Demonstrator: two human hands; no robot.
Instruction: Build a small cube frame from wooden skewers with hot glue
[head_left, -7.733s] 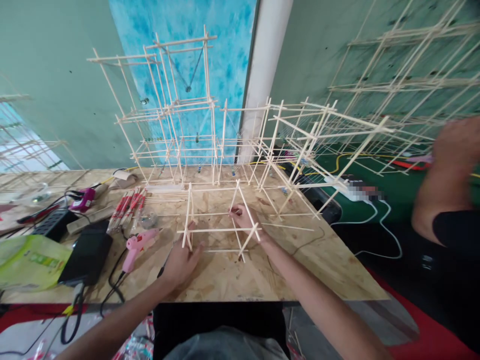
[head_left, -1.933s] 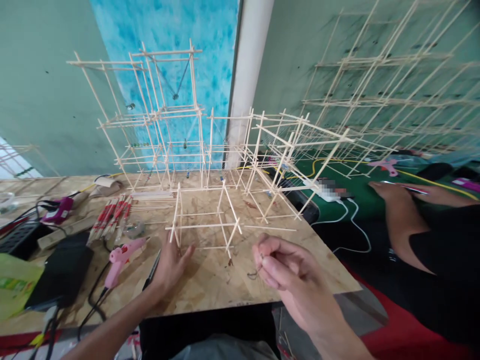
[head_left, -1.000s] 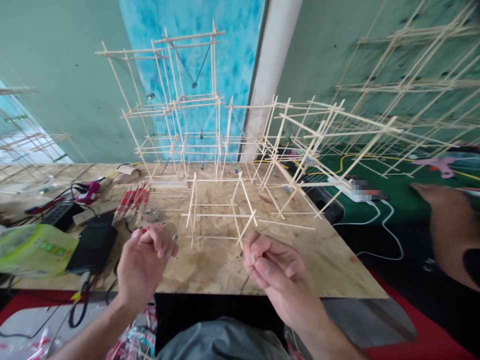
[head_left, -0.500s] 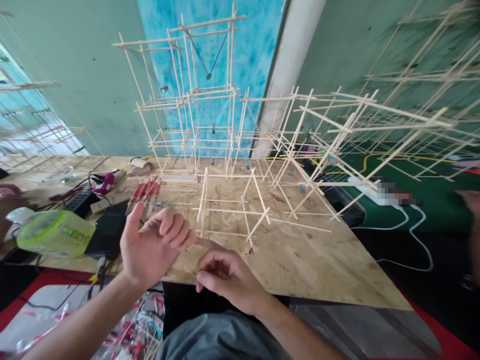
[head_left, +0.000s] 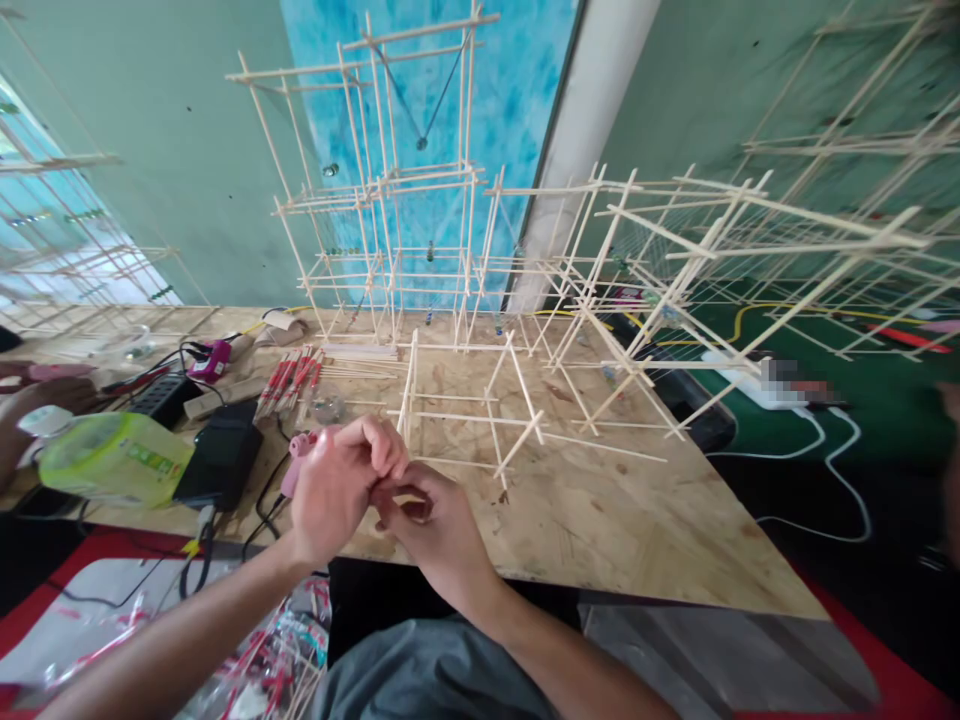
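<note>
Across the flaky strand-board tabletop (head_left: 615, 530), a boxy frame of thin wooden skewers (head_left: 465, 415) stands just beyond both hands, untouched. At the near side, the left hand (head_left: 337, 490) curls its fingers against the right hand (head_left: 431, 530), whose fingers are closed; whether they pinch anything is hidden. A pink glue gun (head_left: 300, 450) lies just behind the left hand.

Mottled sky-blue wall panel (head_left: 442, 120) at 12 o'clock, dark green mat (head_left: 847, 330) at 3, speckled tan chipboard tabletop (head_left: 600, 520) at 5, pale pink glue gun (head_left: 300, 450) at 8, lime-green bag (head_left: 112, 460) and red-banded sticks (head_left: 285, 385) at 9
</note>
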